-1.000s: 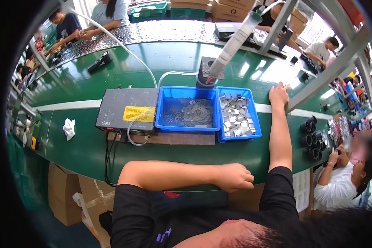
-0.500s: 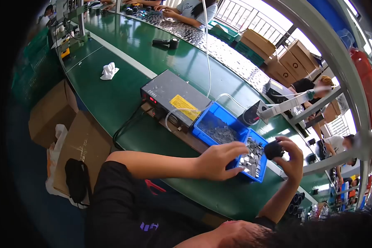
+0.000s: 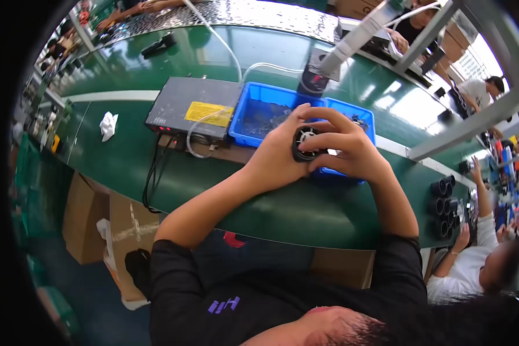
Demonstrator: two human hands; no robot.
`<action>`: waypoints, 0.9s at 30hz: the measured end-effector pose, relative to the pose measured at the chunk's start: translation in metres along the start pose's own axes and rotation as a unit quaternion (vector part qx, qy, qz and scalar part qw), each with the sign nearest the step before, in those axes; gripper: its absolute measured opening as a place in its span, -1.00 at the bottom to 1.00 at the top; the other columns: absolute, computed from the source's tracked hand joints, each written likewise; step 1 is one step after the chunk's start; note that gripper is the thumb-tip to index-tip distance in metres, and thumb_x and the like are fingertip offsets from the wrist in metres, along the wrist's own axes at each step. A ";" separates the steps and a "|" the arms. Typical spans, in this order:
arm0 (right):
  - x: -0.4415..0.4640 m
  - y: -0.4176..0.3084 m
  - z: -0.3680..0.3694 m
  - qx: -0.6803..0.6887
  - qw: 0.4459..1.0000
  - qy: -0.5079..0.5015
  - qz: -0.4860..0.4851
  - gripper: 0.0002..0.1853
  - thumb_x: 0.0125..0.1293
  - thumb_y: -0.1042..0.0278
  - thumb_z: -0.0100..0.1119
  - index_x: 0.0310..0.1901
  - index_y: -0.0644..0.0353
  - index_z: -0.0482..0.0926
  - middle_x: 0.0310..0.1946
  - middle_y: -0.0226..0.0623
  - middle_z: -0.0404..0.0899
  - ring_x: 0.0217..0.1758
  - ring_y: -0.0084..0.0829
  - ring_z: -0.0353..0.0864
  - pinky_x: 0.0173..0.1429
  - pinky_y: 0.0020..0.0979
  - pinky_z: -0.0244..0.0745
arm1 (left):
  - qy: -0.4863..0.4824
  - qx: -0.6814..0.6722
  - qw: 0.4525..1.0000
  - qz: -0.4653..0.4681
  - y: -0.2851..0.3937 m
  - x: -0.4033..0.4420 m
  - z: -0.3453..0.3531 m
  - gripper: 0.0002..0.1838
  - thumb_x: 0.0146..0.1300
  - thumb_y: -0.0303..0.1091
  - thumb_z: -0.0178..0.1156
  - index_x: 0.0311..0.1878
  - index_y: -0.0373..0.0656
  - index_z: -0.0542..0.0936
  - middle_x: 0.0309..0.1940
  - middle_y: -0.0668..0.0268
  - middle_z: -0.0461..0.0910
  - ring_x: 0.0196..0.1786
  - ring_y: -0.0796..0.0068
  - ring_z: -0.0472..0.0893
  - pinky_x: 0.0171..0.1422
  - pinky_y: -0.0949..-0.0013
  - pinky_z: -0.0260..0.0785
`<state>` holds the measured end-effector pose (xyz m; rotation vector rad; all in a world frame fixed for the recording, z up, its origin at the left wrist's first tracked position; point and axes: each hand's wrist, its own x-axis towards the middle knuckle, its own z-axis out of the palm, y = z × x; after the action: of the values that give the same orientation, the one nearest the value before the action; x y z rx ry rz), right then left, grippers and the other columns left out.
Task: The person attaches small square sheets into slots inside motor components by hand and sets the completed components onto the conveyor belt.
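A black round housing [image 3: 301,151] with a spoked, fan-like face sits between my two hands, above the blue bins. My left hand [image 3: 279,153] wraps its left side, thumb and fingers closed against it. From the right, the curled fingers of my right hand [image 3: 352,147] reach over its face and grip it. Behind my left hand stands a blue bin [image 3: 236,130] holding thin clear pieces. A second blue bin [image 3: 370,124] lies mostly hidden behind my right hand.
Left of the bins is a grey control box [image 3: 193,95] with a yellow label and cables. A white tissue [image 3: 108,126] lies farther left. Several black cylinders [image 3: 441,205] stand at right, near a co-worker in white [image 3: 467,271]. A metal frame bar [image 3: 467,118] crosses the upper right.
My left hand has come over to the black housing and closed on it, beside my right hand. The housing's spoked face now shows. The camera view has turned and shifted.
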<state>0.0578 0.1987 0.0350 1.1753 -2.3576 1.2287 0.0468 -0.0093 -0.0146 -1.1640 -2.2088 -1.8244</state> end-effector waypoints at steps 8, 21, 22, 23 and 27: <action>-0.008 0.005 -0.004 -0.054 0.997 0.052 -0.003 -0.62 0.09 0.49 0.66 -0.01 0.17 0.86 0.34 -0.16 0.63 0.16 -0.21 0.73 0.29 -0.24 0.70 | 0.064 0.055 0.995 -0.060 0.001 0.007 -0.001 -0.36 0.02 -0.51 0.54 0.24 -0.24 0.57 -0.04 0.07 0.77 -0.04 0.12 0.79 0.06 0.20 0.64; -0.009 0.016 -0.021 -0.096 0.982 0.146 0.075 -0.60 0.27 0.58 0.45 0.17 0.20 0.77 0.18 -0.17 0.70 0.04 -0.26 0.72 0.11 -0.30 0.64 | 0.107 0.004 0.992 -0.062 -0.017 0.072 -0.004 -0.46 0.00 -0.49 0.50 0.11 -0.26 0.61 -0.17 0.17 0.75 -0.20 0.36 0.68 0.00 0.38 0.57; -0.009 0.014 -0.023 -0.103 0.978 0.162 0.080 -0.60 0.28 0.57 0.43 0.17 0.22 0.76 0.16 -0.16 0.71 0.03 -0.26 0.71 0.10 -0.30 0.64 | 0.110 -0.004 0.993 -0.044 -0.019 0.076 -0.004 -0.47 0.00 -0.50 0.49 0.11 -0.27 0.61 -0.17 0.17 0.75 -0.20 0.36 0.68 0.00 0.38 0.57; -0.008 0.012 -0.028 -0.104 0.979 0.161 0.073 -0.60 0.28 0.57 0.43 0.17 0.22 0.76 0.16 -0.16 0.71 0.03 -0.26 0.71 0.10 -0.30 0.64 | 0.114 -0.001 0.993 -0.039 -0.020 0.079 -0.005 -0.47 0.00 -0.50 0.49 0.11 -0.27 0.61 -0.17 0.17 0.75 -0.20 0.36 0.68 0.00 0.38 0.57; -0.010 -0.004 -0.049 -0.215 0.931 0.082 0.282 -0.61 0.28 0.40 0.46 0.15 0.23 0.74 0.10 -0.14 0.74 0.00 -0.22 0.72 0.14 -0.27 0.65 | 0.112 0.007 0.993 -0.026 -0.027 0.082 -0.005 -0.46 -0.02 -0.51 0.50 0.11 -0.27 0.61 -0.16 0.16 0.76 -0.20 0.35 0.69 0.02 0.38 0.58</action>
<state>0.0602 0.2405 0.0629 0.2500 -2.7231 0.8176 -0.0291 0.0274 0.0033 -0.8587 -2.1397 -1.8534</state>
